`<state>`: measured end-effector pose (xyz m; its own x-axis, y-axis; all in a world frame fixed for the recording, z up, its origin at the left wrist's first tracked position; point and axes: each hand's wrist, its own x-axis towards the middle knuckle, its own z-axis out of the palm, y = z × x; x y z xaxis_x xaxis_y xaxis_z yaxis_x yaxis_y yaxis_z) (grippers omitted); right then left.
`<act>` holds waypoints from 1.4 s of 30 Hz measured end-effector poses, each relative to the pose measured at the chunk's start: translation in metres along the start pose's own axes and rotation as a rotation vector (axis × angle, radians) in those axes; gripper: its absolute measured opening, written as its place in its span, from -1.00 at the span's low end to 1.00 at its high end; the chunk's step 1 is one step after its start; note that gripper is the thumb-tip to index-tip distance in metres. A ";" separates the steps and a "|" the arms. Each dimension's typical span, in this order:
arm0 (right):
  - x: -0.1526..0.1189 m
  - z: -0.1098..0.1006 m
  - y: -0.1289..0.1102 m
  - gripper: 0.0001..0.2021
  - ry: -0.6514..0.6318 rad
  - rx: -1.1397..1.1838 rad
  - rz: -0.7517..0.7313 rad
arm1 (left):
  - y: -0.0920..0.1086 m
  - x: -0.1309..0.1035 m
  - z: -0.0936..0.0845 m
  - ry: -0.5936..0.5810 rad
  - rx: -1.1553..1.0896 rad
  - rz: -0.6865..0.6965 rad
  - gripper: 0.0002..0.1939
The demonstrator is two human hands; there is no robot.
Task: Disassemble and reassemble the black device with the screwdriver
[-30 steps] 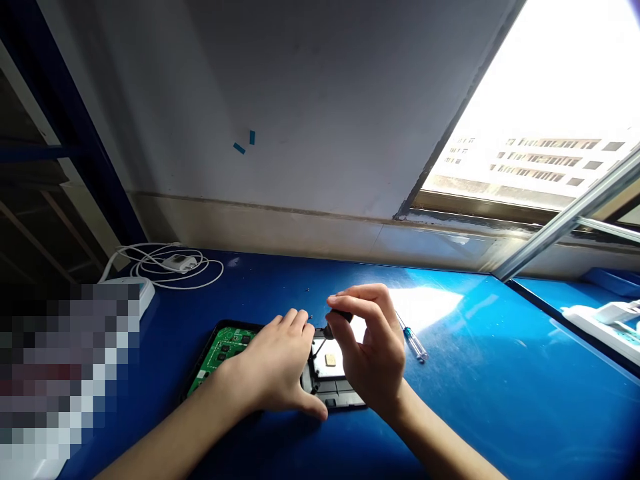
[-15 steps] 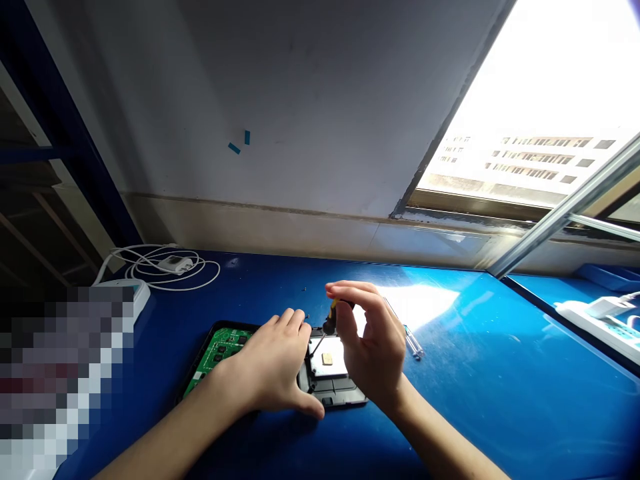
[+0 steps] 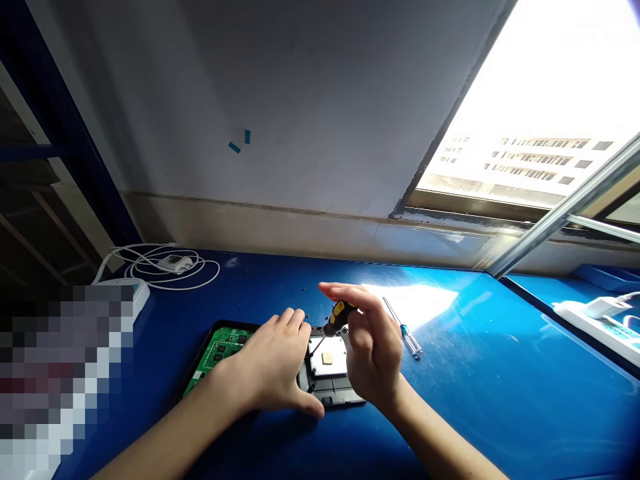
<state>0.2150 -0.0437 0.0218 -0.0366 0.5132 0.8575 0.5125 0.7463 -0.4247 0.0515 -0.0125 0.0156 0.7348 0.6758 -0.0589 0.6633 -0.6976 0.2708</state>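
Observation:
A black plastic housing (image 3: 345, 395) lies on the blue table, with a green circuit board (image 3: 227, 341) in its left part and a white metal plate (image 3: 336, 364) bearing a small tan square in its right part. Across the middle of the housing rests my left hand (image 3: 273, 367), fingers stretched out and thumb over the near edge. My right hand (image 3: 375, 340) is closed around a black and yellow screwdriver (image 3: 341, 312). The screwdriver is tilted, its tip down at the plate's left edge beside my left fingers. What lies under my left palm is hidden.
A second screwdriver with a clear handle (image 3: 412, 342) lies right of my right hand. Small screws (image 3: 304, 289) lie behind the housing. A white charger with coiled cable (image 3: 175, 264) is at the back left. At the far right stands a white power strip (image 3: 600, 327).
My right hand has turned about the screwdriver, its fingers shifting so that more of the yellow and black handle shows. My left hand and the housing stay where they were.

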 end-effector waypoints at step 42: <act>-0.011 -0.025 0.046 -0.78 0.205 0.149 0.301 | -0.012 -0.001 -0.006 -0.001 -0.201 -0.052 -0.99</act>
<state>0.2607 -0.0253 0.0000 0.2766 0.6346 0.7217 0.3438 0.6360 -0.6909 0.0424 -0.0033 0.0180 0.7006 0.7093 -0.0784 0.6586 -0.6004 0.4535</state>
